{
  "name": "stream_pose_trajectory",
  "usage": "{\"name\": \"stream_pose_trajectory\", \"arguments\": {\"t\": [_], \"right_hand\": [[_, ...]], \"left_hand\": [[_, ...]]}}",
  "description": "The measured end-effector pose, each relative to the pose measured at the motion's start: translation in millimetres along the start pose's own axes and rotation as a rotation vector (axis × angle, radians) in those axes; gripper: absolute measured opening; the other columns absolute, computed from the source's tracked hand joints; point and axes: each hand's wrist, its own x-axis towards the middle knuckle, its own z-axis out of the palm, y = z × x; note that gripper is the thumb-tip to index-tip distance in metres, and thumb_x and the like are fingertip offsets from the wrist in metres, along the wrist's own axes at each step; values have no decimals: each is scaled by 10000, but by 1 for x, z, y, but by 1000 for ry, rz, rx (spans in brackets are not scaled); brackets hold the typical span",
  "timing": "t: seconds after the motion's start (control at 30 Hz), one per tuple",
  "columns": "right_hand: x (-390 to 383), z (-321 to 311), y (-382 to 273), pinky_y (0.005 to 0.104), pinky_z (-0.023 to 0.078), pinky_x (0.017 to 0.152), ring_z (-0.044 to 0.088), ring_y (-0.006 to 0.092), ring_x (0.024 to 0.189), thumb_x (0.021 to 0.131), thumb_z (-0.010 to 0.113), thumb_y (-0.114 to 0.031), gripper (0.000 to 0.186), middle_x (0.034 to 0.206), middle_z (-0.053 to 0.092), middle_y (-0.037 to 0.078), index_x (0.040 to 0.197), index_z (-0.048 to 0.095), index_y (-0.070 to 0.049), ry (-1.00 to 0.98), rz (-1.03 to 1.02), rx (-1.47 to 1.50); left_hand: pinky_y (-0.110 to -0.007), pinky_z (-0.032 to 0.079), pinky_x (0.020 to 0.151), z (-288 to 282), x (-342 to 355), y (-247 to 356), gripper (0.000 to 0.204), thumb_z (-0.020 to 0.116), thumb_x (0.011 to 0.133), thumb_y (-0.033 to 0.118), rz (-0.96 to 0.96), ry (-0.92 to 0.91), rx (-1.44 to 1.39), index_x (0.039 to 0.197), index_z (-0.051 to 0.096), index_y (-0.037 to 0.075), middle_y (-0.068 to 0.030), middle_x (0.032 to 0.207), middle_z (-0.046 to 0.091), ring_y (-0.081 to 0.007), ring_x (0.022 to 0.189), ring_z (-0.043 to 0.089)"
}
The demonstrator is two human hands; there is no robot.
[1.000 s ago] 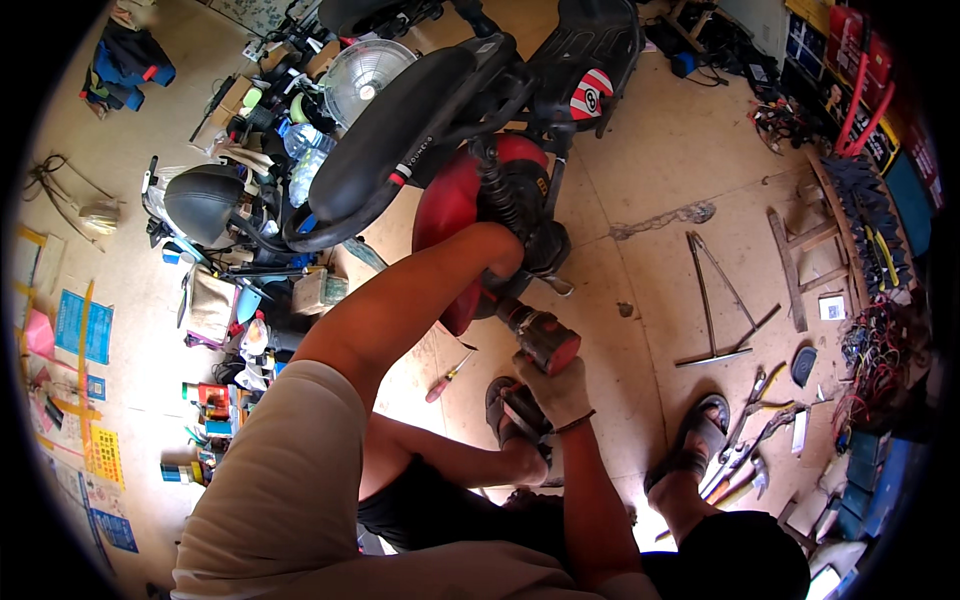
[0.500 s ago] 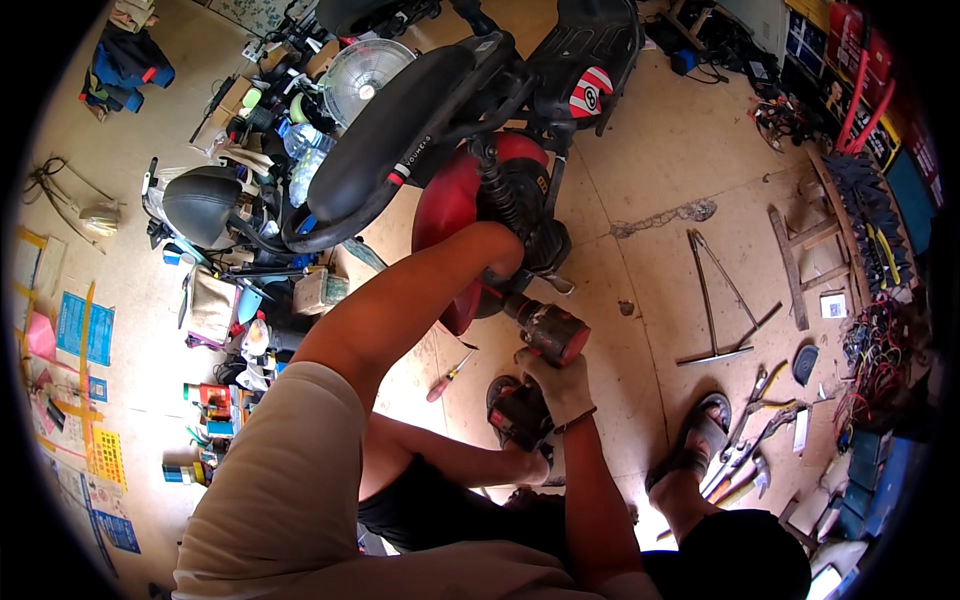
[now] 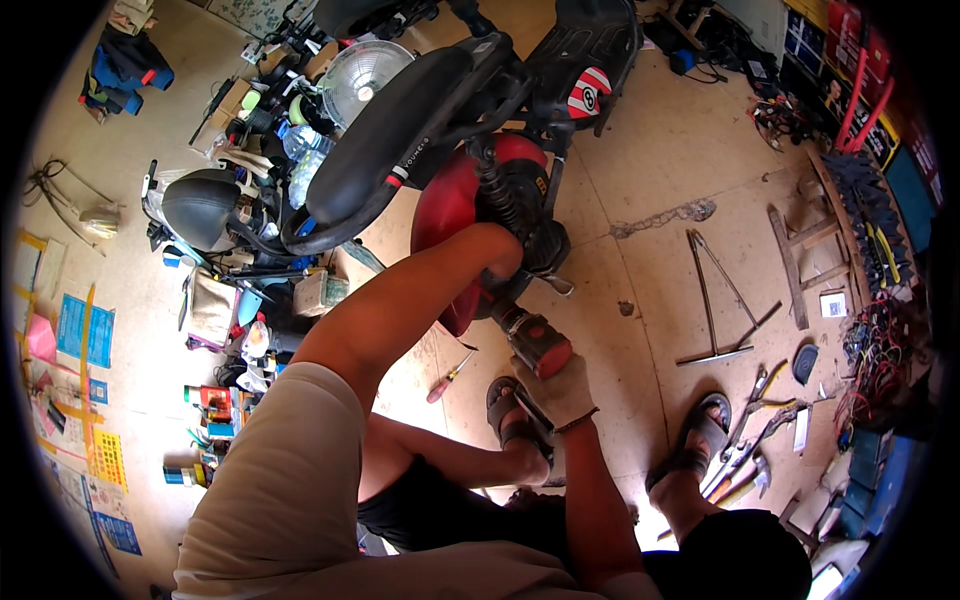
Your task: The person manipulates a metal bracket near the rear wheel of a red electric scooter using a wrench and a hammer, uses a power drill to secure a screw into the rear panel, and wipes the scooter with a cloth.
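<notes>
My right hand (image 3: 562,388), in a pale work glove, is closed round the grip of a black and red cordless drill (image 3: 540,346). The drill's nose points up and left, at the lower part of the scooter's red rear fender (image 3: 437,215); the tip's contact point is hidden. My left arm (image 3: 420,285) reaches across to the scooter's rear end, bent at the elbow beside the black shock absorber (image 3: 492,185). Behind that arm and the fender, my left hand is out of sight. A screwdriver (image 3: 447,380) lies on the floor left of the drill.
The electric scooter's black seat (image 3: 390,130) fills the upper middle. Clutter and a fan (image 3: 365,80) stand left of it. On the right floor lie a metal T-shaped tool (image 3: 715,355), a wooden frame (image 3: 800,240), pliers and a hammer (image 3: 758,475). My sandalled feet flank the drill.
The drill has tilted and shifted slightly down and left; its battery base, seen before, is now mostly hidden behind my right hand. My left arm stays in place.
</notes>
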Motion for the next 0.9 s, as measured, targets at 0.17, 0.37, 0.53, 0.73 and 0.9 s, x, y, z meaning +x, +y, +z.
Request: {"name": "stream_pose_trajectory", "arguments": {"t": [0.17,0.37,0.53,0.73,0.9], "right_hand": [[3,3,1,430,603,810,772,372,993,820,843,-333,468,999,779,214,1158,730,-29,11,26,19],[6,3,6,436,602,805,766,387,993,820,839,-344,475,990,778,216,1154,728,-25,40,-20,10],[6,8,4,436,603,804,768,383,994,824,839,-347,486,994,779,215,1166,727,-20,-11,-25,4],[6,-1,-3,428,604,794,776,361,954,824,842,-335,497,980,779,211,1182,729,-9,-10,25,65],[8,9,7,401,607,689,785,297,794,836,842,-315,463,881,773,187,1159,734,0,40,-118,14]], "left_hand": [[-488,560,908,-9,-7,4,327,627,900,203,-27,-22,-29,1065,809,-13,-218,1115,768,-374,1021,729],[-485,562,920,-8,5,0,336,628,920,199,1,-65,5,1127,802,0,-200,1164,766,-360,1042,726],[-488,557,900,44,27,-24,310,626,904,190,-97,-48,-45,1043,813,-16,-214,1100,770,-378,1009,729],[-511,566,913,3,16,-6,342,650,908,178,8,-64,16,1162,799,5,-185,1216,760,-376,1078,720],[-496,560,900,37,31,-24,304,632,900,169,-69,-57,-50,1076,813,0,-207,1143,766,-376,1021,726]]}}
